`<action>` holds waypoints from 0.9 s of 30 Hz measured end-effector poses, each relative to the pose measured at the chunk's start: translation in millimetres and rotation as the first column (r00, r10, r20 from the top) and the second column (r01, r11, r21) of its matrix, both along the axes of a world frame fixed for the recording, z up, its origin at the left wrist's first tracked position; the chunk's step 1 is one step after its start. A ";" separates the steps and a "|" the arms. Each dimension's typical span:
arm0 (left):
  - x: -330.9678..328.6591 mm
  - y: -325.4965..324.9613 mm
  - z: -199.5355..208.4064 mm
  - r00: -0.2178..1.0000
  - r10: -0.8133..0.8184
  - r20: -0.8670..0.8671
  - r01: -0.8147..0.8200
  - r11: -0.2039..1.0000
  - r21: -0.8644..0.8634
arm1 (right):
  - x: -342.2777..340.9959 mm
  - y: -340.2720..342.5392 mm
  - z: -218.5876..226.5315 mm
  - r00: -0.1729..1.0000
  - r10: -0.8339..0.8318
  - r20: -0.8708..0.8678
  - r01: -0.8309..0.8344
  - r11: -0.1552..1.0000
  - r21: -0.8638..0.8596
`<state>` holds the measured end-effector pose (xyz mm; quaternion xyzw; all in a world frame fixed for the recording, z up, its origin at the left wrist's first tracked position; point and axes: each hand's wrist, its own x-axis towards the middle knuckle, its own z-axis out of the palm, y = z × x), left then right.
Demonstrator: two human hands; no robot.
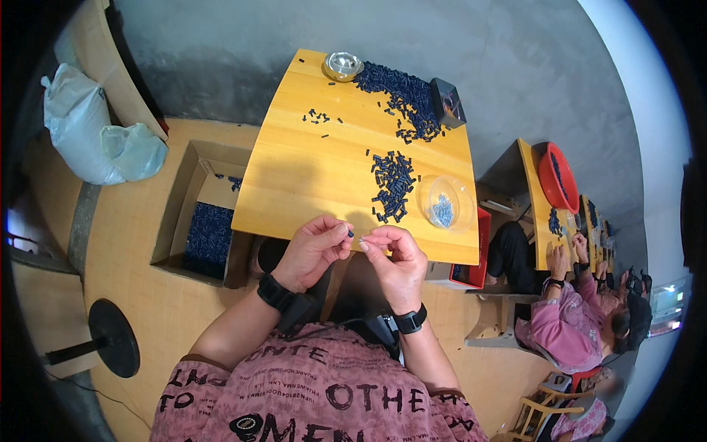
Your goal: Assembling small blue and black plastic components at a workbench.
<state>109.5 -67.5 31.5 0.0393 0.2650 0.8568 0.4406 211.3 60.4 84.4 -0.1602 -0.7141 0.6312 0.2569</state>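
Note:
Between the thumb and fingers of my left hand [322, 247] is a small dark plastic part [350, 233], held just off the table's near edge. Close beside it, my right hand [394, 261] pinches a tiny silvery piece [362, 239], too small to name surely. The two pieces are near each other; whether they touch I cannot tell. Beyond my hands, a pile of dark plastic parts [394, 184] lies on the yellow wooden table [280, 184]. To its right stands a clear round bowl [465, 195] with small silvery pieces [442, 212] in it.
A larger heap of dark parts [398, 92], a metal bowl [343, 66] and a black box [448, 103] occupy the far side. At left, a cardboard box [173, 228] holds more parts. A red box [482, 250] stands by the right edge; a co-worker [567, 331] sits farther right.

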 end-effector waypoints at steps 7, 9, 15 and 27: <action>4.1 -0.6 1.1 0.998 -0.016 -0.058 0.014 0.999 -0.031 | 0.9 -0.8 -5.0 0.999 -0.016 0.050 0.005 0.975 0.223; 4.2 -1.2 1.1 0.997 -0.020 -0.074 0.017 0.999 -0.039 | -0.3 -0.2 -5.6 0.999 -0.031 0.037 0.017 0.943 0.332; 1.8 -2.3 -1.6 0.982 0.005 -0.187 -0.037 0.986 -0.165 | -5.0 -1.0 3.7 1.000 -0.008 0.019 -0.007 0.742 0.670; 5.8 -7.0 -7.2 0.991 -0.068 -0.119 0.037 0.970 -0.241 | -1.7 16.2 -28.4 0.974 0.178 0.142 -0.178 0.984 -0.016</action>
